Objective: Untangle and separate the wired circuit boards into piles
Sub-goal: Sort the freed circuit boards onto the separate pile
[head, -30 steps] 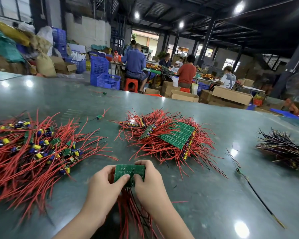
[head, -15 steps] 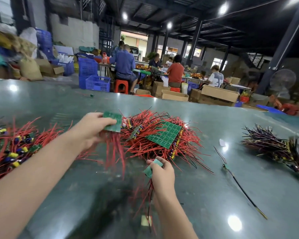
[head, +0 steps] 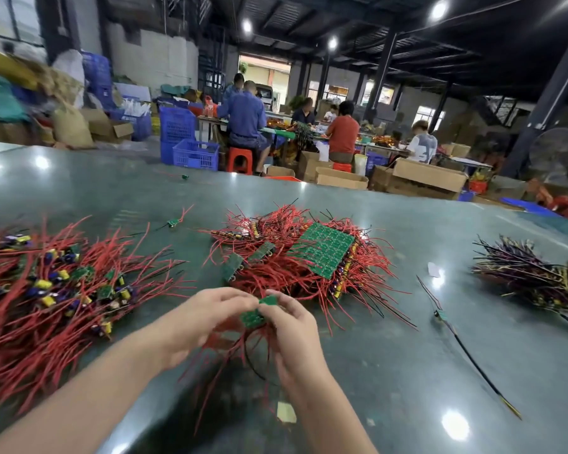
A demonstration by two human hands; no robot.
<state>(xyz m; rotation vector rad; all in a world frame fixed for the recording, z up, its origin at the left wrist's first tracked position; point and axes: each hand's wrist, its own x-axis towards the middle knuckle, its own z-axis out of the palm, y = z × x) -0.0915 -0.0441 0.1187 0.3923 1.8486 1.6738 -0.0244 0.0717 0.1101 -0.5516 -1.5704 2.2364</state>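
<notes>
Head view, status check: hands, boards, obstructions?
Both hands, left hand and right hand, pinching small green board. Red wires dangling, bunched. Nothing blocking.

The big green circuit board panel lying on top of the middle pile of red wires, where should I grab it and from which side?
Grip the big green panel by its near corner, coming from your right. That lower edge lies tilted on the red wire pile and looks bare, so fingers could likely pinch it without snagging wires.
</notes>
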